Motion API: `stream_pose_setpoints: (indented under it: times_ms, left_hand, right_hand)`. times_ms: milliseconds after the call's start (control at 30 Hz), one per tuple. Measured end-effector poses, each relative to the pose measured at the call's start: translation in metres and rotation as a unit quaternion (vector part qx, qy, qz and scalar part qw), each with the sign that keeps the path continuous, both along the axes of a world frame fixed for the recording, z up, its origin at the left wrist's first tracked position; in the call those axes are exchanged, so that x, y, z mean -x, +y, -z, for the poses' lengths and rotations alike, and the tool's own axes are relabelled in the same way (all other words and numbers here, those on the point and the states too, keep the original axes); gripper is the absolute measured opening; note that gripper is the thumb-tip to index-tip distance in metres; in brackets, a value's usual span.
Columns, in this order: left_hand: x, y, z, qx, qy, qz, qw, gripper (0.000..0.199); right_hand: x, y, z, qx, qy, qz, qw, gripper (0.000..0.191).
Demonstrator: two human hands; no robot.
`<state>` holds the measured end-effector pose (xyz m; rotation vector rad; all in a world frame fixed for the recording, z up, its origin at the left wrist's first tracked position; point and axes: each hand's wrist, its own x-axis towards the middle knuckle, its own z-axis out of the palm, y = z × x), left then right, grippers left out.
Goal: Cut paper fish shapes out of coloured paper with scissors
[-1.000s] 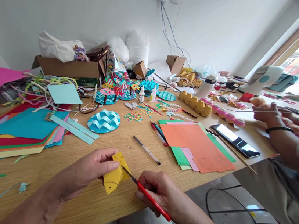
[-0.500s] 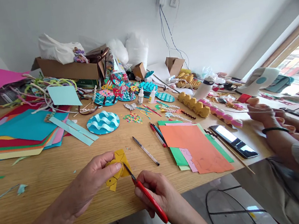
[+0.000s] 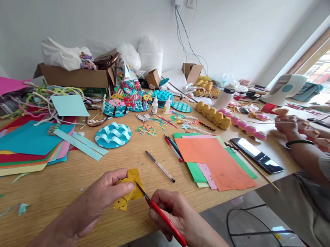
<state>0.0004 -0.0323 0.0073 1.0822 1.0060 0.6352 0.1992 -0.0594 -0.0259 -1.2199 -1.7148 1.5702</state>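
Note:
Between the thumb and fingers of my left hand (image 3: 116, 189) is a piece of yellow paper (image 3: 133, 175) with black drawn lines and a dot, partly cut to a fish-like outline. My right hand (image 3: 173, 212) grips red-handled scissors (image 3: 168, 223), their dark blades reaching onto the yellow paper near my left thumb tip. Part of the paper lies hidden under that thumb. Just beyond the hands a pen (image 3: 160, 166) rests on the wooden table (image 3: 106, 230).
Orange paper (image 3: 210, 160) lies over green sheets on the right, beside a phone (image 3: 257, 154) and thin stick. A wavy blue disc (image 3: 113, 135) is ahead; coloured sheets (image 3: 26, 139) are stacked left. Two glue bottles (image 3: 154, 106) stand farther back. Another person's hands (image 3: 289, 124) work at right.
The yellow paper has turned slightly in my left hand, its dotted end shifting left. The scissors stay at the paper with little movement.

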Motion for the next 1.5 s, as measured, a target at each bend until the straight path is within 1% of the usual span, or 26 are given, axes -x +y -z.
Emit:
stream_pose_setpoints:
  times_ms: [100,200,567,733,833,1000,1200,1333,1500]
  left_hand:
    - [0.0005,0.0008,0.0036,0.001,-0.020,-0.008,1.000,0.016]
    - [0.0012,0.0015,0.0070,-0.001,-0.015,-0.017,1.000,0.017]
    - [0.0019,0.0012,0.0081,0.005,0.004,-0.048,0.999,0.020]
    - [0.0024,0.0022,0.0092,0.004,-0.005,-0.025,1.000,0.021]
    - [0.0027,0.0031,0.0090,0.003,-0.010,-0.021,1.000,0.019]
    - [0.0025,0.0025,0.0058,0.022,-0.040,0.007,0.999,0.018]
    - [0.0038,0.0044,0.0032,0.042,-0.056,0.026,0.997,0.019]
    - [0.0057,0.0057,0.0058,0.017,-0.032,0.007,0.999,0.017]
    - [0.0065,0.0057,0.0085,-0.016,0.020,-0.013,1.000,0.021]
  right_hand:
    - [-0.0002,0.0001,0.0005,-0.009,-0.005,0.003,1.000,0.031]
    - [0.0001,0.0005,-0.0010,-0.014,-0.009,0.009,1.000,0.031]
    - [0.0019,0.0002,-0.0034,-0.019,-0.016,0.014,1.000,0.031]
    - [0.0013,0.0001,-0.0040,-0.021,-0.021,0.010,0.999,0.032]
    - [0.0005,0.0002,-0.0031,-0.029,-0.026,0.009,0.999,0.032]
    - [0.0004,-0.0008,-0.0007,-0.043,-0.032,0.009,0.999,0.031]
    - [0.0006,-0.0001,0.0010,-0.053,-0.041,0.017,0.998,0.030]
    - [0.0013,0.0003,0.0014,-0.059,-0.041,0.020,0.997,0.028]
    - [0.0028,-0.0001,0.0008,-0.061,-0.033,0.019,0.997,0.028]
